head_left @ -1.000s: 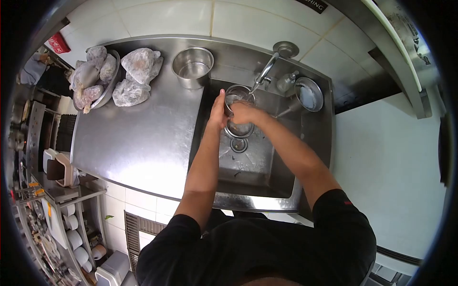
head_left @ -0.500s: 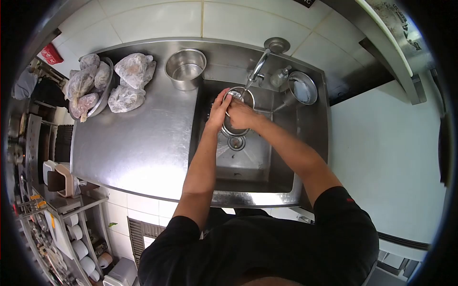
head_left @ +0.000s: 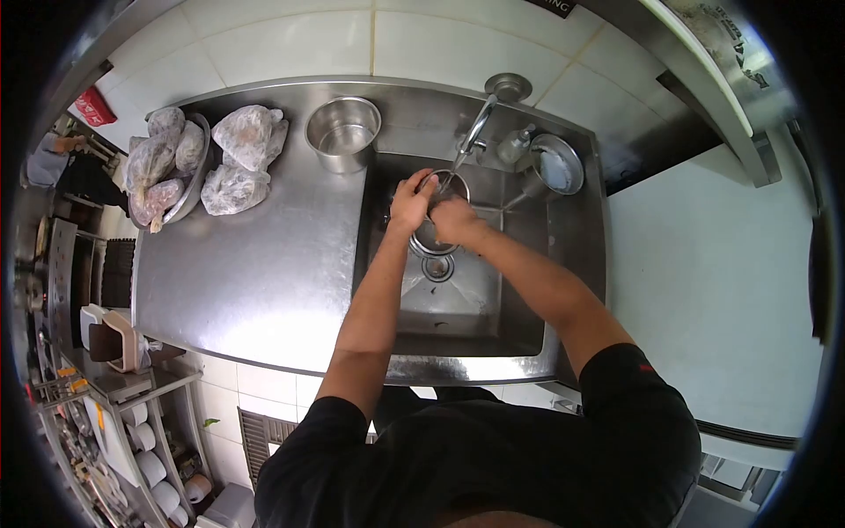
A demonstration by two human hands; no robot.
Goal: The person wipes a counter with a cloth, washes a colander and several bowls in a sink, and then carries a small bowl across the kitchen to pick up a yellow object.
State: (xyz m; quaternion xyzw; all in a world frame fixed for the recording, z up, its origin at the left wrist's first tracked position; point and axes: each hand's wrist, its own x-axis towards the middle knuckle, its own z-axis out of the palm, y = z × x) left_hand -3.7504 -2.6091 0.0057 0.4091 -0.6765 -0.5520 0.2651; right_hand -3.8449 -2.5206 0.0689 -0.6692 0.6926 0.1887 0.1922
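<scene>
At the left rim of a round metal bowl in the sink, my left hand grips the edge with its thumb toward the inside. My right hand reaches down into the bowl, and its fingers are hidden there. The faucet stands right over the bowl, its spout ending at the opening. Just below my hands, the rim of a second round metal vessel shows, partly covered by them. Under it lies the drain of the steel sink.
A steel pot stands on the counter left of the sink. Farther left are frosty plastic bags and a metal bowl heaped with more bags. A soap bottle and a tilted metal bowl occupy the back right corner.
My right hand has shifted slightly down and right at the bowl. The fingers of my left hand have moved a little along the rim. A person's arm shows at the far left.
</scene>
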